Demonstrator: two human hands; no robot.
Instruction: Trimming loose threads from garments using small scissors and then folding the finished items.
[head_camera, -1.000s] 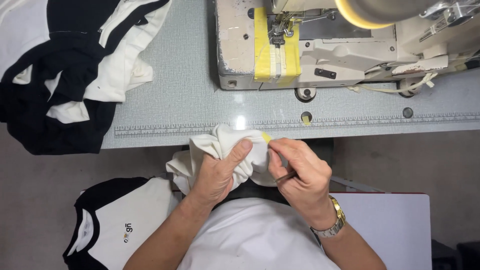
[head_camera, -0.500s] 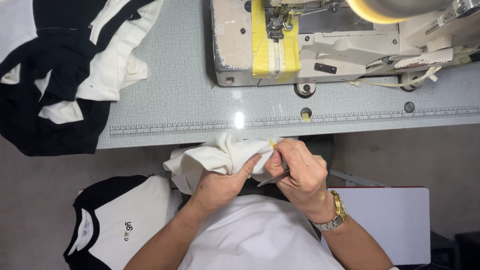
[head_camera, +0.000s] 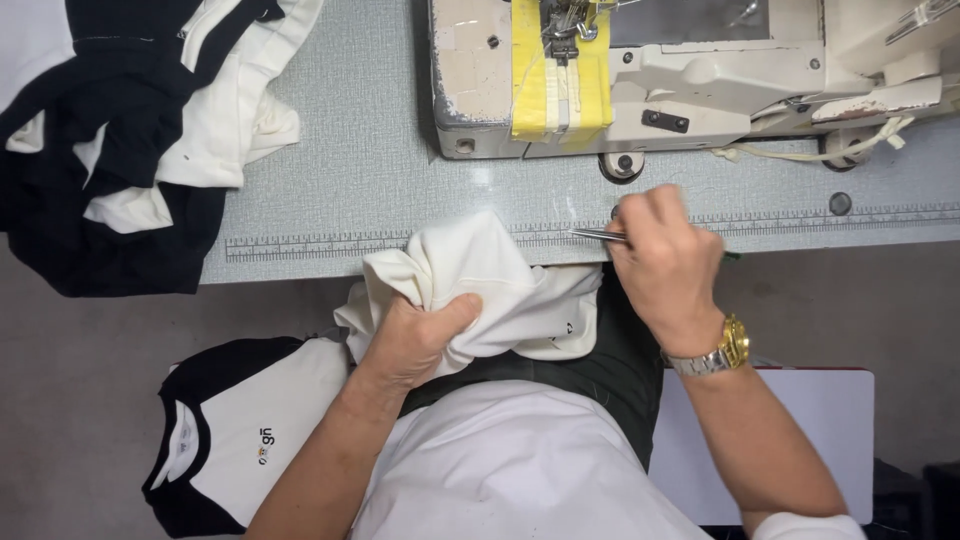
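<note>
Cream fabric (head_camera: 490, 290), bunched into a soft lump, sits at the near edge of the bench (head_camera: 350, 180), half on the grey surface and half spilling over toward the person's lap. The left hand (head_camera: 415, 340) is clenched around its lower folds, thumb on top, gripping it firmly. The right hand (head_camera: 665, 265) is lifted clear of the cloth and pinches a pair of slim metal tweezers (head_camera: 597, 236), tips pointing left over the printed ruler strip along the bench edge. This looks like a trimming or thread-picking step on the garment (the tool is out, the cloth is gathered but not spread). The next move would seem to call for bringing the tweezer tips to an exact spot on the fabric, with the left hand exposing that spot.

The fabric is thick, matte, off-white, deeply creased, with a tiny dark mark near its right edge. Beyond it stands a worn beige sewing machine (head_camera: 640, 70) with yellow tape near the needle. A heap of black-and-cream garments (head_camera: 130, 130) lies at the far left.
</note>
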